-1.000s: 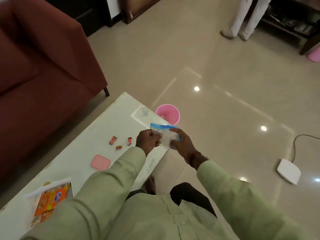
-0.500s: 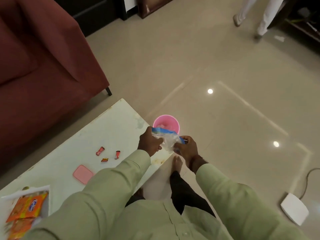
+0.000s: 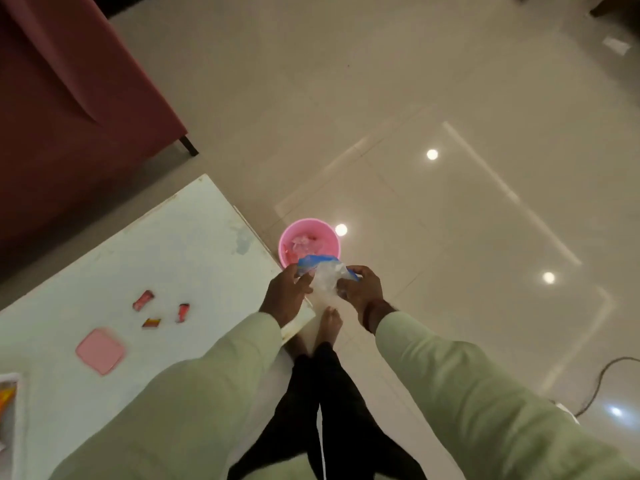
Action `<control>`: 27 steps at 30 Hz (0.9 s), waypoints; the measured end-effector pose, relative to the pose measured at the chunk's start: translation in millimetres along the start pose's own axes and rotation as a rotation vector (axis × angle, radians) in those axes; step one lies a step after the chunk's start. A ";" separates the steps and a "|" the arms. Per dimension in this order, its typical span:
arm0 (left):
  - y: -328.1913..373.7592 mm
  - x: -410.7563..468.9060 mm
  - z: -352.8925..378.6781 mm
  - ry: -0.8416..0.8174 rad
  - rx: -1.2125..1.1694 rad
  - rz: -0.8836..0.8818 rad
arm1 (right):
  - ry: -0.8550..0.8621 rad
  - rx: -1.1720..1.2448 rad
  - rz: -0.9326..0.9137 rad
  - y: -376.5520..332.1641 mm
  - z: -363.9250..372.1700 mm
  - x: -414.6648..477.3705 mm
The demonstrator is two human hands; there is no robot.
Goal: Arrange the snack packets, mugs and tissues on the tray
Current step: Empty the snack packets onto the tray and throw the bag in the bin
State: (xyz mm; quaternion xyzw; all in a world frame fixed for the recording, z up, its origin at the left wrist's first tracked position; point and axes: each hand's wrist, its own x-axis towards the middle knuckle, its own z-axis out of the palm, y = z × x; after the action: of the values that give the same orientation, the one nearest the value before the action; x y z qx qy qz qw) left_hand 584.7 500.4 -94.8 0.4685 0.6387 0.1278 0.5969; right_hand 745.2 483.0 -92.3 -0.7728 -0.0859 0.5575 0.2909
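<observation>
Both hands hold a clear plastic packet with a blue top edge just above and in front of a pink bin on the floor. My left hand grips its left end, my right hand its right end. On the white table lie three small red and orange wrappers and a flat pink square lid. An orange snack packet on a white tray shows at the far left edge.
The pink bin stands by the table's far corner and holds crumpled wrappers. A dark red sofa stands beyond the table. My bare foot is on the shiny tiled floor. A black cable runs at the right.
The view has tilted down and moved toward the bin. My hands, still holding the packet, are now nearer the bin's rim. The orange packets have slid almost out of view.
</observation>
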 end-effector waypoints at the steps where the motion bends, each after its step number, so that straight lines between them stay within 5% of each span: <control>1: -5.9 9.9 5.1 0.022 0.020 0.015 | 0.009 -0.011 0.003 2.1 3.2 13.3; 6: -42.9 74.4 25.7 0.167 0.179 0.109 | 0.053 -0.064 0.051 23.7 28.5 95.6; 10: -72.2 140.8 45.9 0.299 0.126 0.002 | 0.112 -0.177 0.038 50.3 56.0 170.7; 20: -144.5 264.7 89.8 0.123 0.024 -0.441 | 0.144 -0.382 0.039 103.6 107.4 293.6; 27: -158.4 257.8 95.6 0.113 0.072 -0.336 | 0.155 -0.445 -0.072 106.2 100.8 283.0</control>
State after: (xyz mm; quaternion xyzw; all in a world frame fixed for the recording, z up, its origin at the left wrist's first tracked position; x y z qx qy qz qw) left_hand 637.4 572.4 -399.3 0.3680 0.7447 0.0294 0.5560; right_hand 735.9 561.3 -401.0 -0.8548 -0.2117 0.4531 0.1387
